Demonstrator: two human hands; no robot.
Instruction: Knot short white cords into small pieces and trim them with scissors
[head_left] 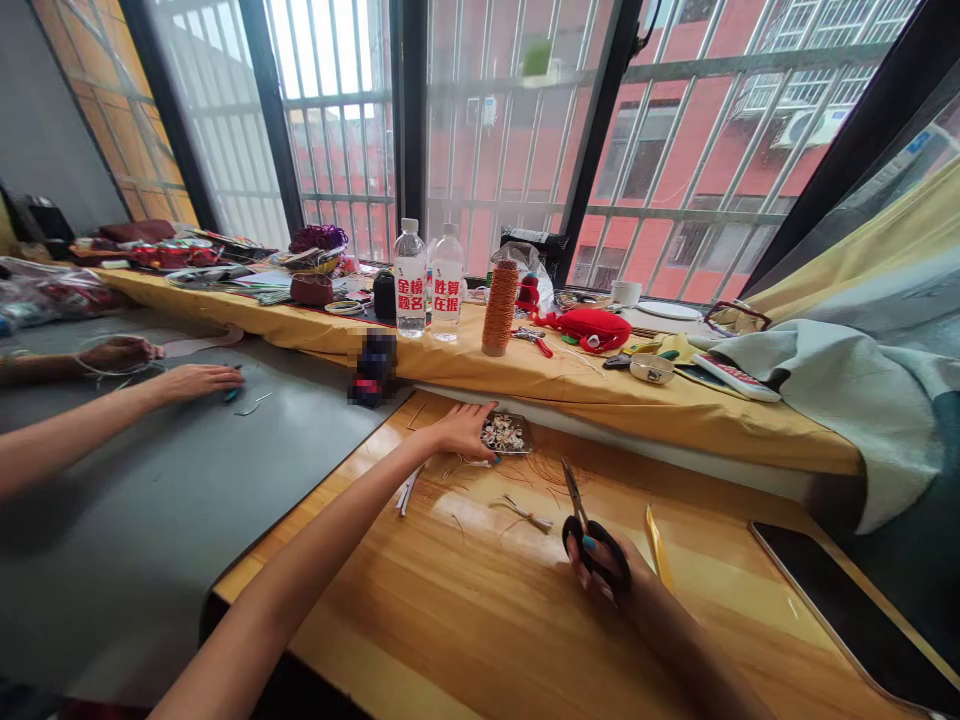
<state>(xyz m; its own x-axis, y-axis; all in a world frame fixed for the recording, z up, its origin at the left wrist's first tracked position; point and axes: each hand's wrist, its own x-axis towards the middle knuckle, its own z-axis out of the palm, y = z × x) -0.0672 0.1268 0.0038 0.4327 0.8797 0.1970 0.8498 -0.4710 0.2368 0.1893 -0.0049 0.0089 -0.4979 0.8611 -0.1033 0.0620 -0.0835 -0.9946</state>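
Observation:
My left hand (466,432) spans the left end of a small clear tray (529,448), thumb on the near side and fingers on the far side. Small white-and-brown pieces (504,433) fill the tray. In my right hand (600,570) is a pair of scissors (576,495) with black handles, blades pointing up and away, nearly closed. A tied bundle of pale strands (527,513) lies on the wooden table between my hands. Thin orange thread (559,468) is loosely scattered behind it. White strips (409,490) rest below my left wrist.
Another person's hands (187,382) work at the grey table on the left. On the yellow-covered sill stand two water bottles (410,280) and an orange thread spool (500,310). A phone (847,610) and a yellow strip (658,548) lie to the right.

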